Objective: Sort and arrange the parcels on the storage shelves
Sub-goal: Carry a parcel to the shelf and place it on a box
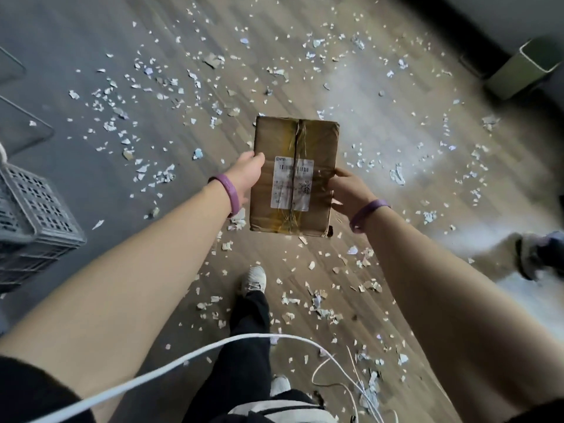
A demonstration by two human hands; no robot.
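**Parcel held up in both hands, floor's a mess**

The brown cardboard parcel (294, 175) is held out in front of the person, up off the floor, with its taped top facing the camera. A white shipping label (292, 182) with a barcode sits across the tape seam. The left hand (245, 175) grips the left edge with its thumb hooked over the top. The right hand (348, 190) grips the right edge the same way. Most of the fingers are tucked under the box, so can't see them. There's a purple wristband (227, 190) on the left wrist and another one on the right.

Below is a wood-look floor (396, 123) covered in torn paper scraps (152, 96). One white shoe (254, 277) is stepping forward, and a white cable (171, 366) loops across near the camera. A grey slotted crate (33, 215) sits at the left, a pale green bin (523, 67) is at top right, and somebody else's blurry foot (532, 254) is at the right edge.
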